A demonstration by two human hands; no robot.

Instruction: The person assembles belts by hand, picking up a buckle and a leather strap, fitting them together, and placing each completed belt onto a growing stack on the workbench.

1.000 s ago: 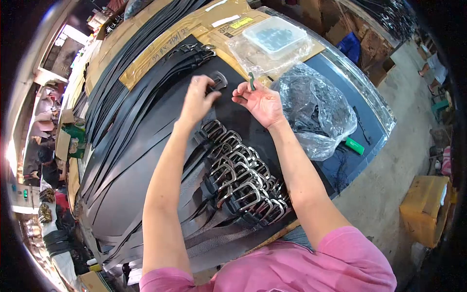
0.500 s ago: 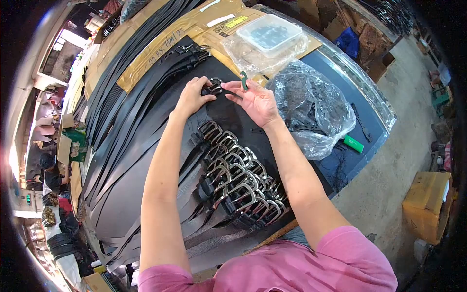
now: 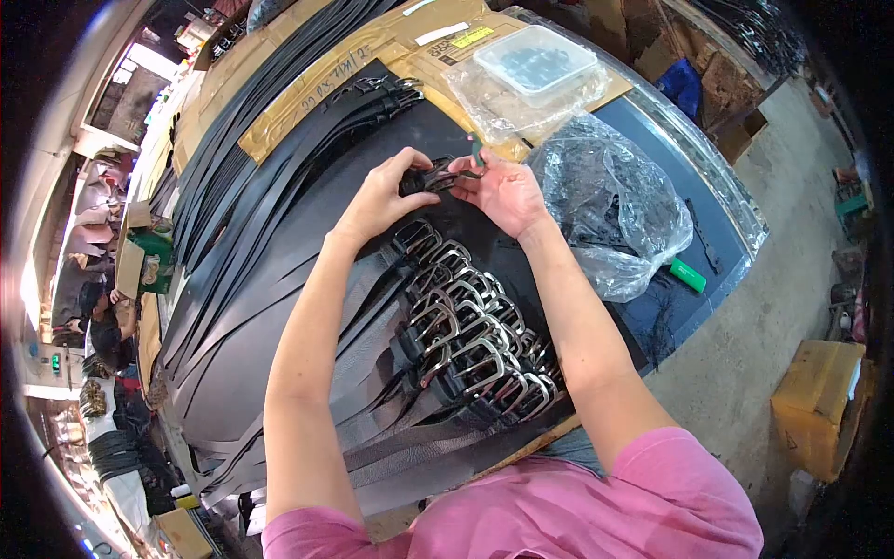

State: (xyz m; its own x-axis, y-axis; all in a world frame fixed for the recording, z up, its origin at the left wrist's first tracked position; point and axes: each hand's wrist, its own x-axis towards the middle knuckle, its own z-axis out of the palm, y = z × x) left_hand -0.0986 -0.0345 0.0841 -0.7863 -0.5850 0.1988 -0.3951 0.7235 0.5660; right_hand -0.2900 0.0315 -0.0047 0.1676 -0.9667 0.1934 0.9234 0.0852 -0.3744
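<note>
My left hand (image 3: pixel 386 197) is closed on the buckle end of a black belt, fingers and thumb on either side. The metal belt buckle (image 3: pixel 438 174) lies between my two hands. My right hand (image 3: pixel 507 194) has its fingers curled around a small green-handled tool (image 3: pixel 477 151), whose working end is hard to make out beside the buckle. Just below my hands, a pile of black belts with silver buckles (image 3: pixel 466 340) is heaped on the worktable. Further back lies another bundle of belts (image 3: pixel 391 93) with its buckles pointing right.
A clear plastic bag (image 3: pixel 605 200) with black pieces lies right of my hands, with a green cylinder (image 3: pixel 687 275) beside it. Behind stands a clear plastic container (image 3: pixel 535 61) on cardboard (image 3: pixel 307 102). A cardboard box (image 3: pixel 815 401) sits on the floor; a person (image 3: pixel 107 321) is at far left.
The green tool has come nearer the buckle and turned in my right hand, whose fingers have curled in more. The whole view has shifted slightly.
</note>
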